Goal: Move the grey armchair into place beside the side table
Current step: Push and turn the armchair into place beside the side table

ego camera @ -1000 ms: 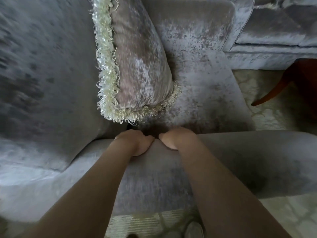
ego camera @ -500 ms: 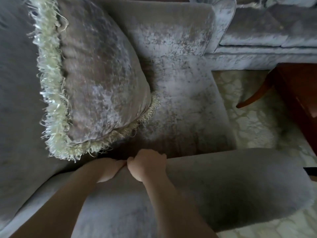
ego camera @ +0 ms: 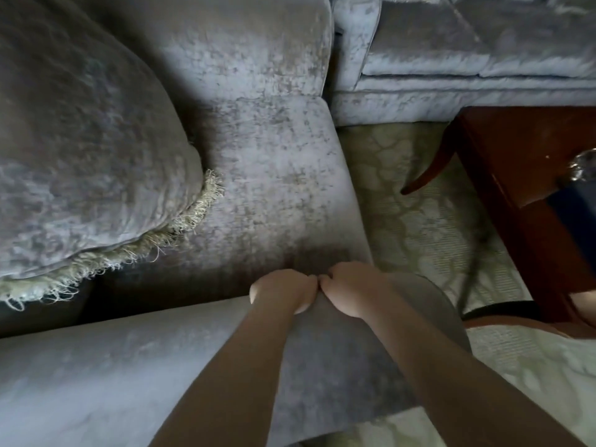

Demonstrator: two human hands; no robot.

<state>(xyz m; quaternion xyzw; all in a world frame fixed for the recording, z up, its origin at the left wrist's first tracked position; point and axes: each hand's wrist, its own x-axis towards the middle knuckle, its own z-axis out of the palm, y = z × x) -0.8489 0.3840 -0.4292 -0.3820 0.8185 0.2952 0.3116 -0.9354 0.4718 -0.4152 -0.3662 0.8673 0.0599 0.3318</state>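
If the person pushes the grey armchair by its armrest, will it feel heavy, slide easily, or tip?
Probably heavy: the armchair is broad and upholstered; left hand and right hand both grip its armrest. It likely drags on the carpet. The loose cushion may shift.

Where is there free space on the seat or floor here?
Free: the armchair seat between the fringed cushion and its front edge; the carpet strip between armchair, sofa and side table. Crowded: the near arm, where left hand and right hand grip side by side.
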